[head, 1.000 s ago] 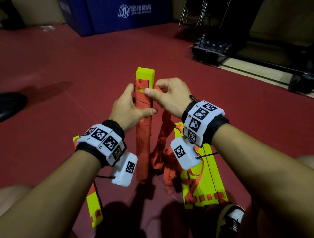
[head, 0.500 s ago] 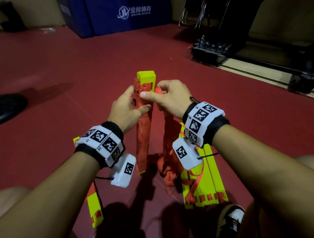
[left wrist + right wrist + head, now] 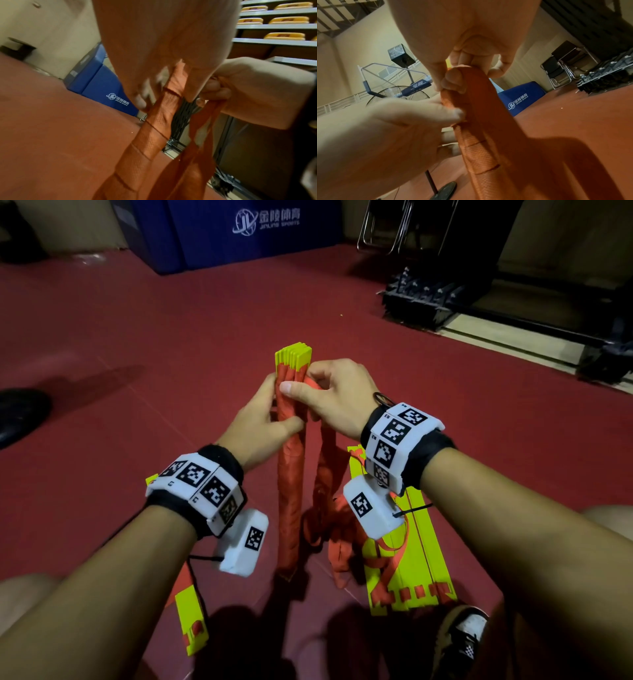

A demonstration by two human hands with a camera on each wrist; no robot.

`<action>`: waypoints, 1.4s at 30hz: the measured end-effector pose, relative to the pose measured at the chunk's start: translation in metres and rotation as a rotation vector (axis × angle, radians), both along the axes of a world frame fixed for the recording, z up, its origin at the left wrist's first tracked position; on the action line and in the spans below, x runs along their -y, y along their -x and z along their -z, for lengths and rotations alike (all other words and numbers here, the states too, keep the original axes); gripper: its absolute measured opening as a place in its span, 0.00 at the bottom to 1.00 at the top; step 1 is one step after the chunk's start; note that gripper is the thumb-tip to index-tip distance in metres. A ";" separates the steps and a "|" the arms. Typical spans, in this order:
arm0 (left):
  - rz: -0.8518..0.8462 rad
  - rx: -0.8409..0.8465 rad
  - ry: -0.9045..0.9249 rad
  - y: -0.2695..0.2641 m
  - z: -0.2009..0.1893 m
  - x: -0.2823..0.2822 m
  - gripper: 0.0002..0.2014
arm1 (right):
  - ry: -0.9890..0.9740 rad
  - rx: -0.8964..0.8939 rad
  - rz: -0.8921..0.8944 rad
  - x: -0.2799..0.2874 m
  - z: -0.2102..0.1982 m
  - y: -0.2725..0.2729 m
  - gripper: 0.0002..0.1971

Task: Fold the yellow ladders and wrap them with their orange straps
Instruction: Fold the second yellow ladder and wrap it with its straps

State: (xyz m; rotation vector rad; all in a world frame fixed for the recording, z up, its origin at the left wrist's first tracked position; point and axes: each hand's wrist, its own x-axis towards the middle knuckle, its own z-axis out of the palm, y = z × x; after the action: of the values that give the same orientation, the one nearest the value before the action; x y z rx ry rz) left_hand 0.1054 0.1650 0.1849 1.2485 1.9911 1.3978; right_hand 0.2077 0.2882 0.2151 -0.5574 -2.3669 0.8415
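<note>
A folded yellow ladder bundle [image 3: 294,356] stands upright before me, wound almost its whole length in orange strap [image 3: 291,474]. My left hand [image 3: 263,419] grips the bundle near its top, thumb across the front. My right hand [image 3: 329,395] pinches the loose strap [image 3: 327,446] against the bundle's top right side. The loose strap [image 3: 202,128] hangs down to a tangle on the floor. The wrist views show the wrapped bundle [image 3: 476,148] between both hands. A second folded yellow ladder [image 3: 411,559] lies flat under my right forearm, and another yellow piece [image 3: 191,625] lies under my left.
Red floor [image 3: 137,337] all around. A blue padded box [image 3: 239,231] stands at the back, folding chairs [image 3: 394,224] and a dark rack [image 3: 421,299] at the back right. A dark shoe [image 3: 20,416] sits at the left edge; my own shoe [image 3: 462,642] is at the bottom right.
The bundle has turned so its stacked yellow edges now face up. My right hand has shifted slightly down and left with the strap; my left hand keeps its grip.
</note>
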 end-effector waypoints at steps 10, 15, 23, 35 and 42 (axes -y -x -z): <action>0.018 0.124 -0.089 0.002 0.003 -0.007 0.35 | 0.120 -0.035 0.010 -0.003 0.002 0.000 0.27; -0.063 0.053 -0.065 0.005 0.002 -0.005 0.39 | 0.033 0.008 0.033 -0.001 -0.002 -0.003 0.25; -0.062 0.213 0.002 0.007 -0.002 -0.010 0.23 | 0.015 -0.008 -0.005 -0.004 -0.001 0.002 0.21; -0.136 0.088 0.000 0.016 0.015 -0.010 0.25 | 0.116 -0.016 0.070 -0.003 0.004 0.002 0.27; -0.131 -0.011 0.014 0.017 0.011 -0.009 0.26 | 0.182 -0.022 0.012 -0.004 0.001 -0.001 0.20</action>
State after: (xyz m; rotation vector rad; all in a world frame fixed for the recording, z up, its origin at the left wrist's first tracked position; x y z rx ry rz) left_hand 0.0885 0.1736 0.1734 1.1398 2.1196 1.4374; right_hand 0.2087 0.2923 0.2142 -0.6308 -2.2792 1.0593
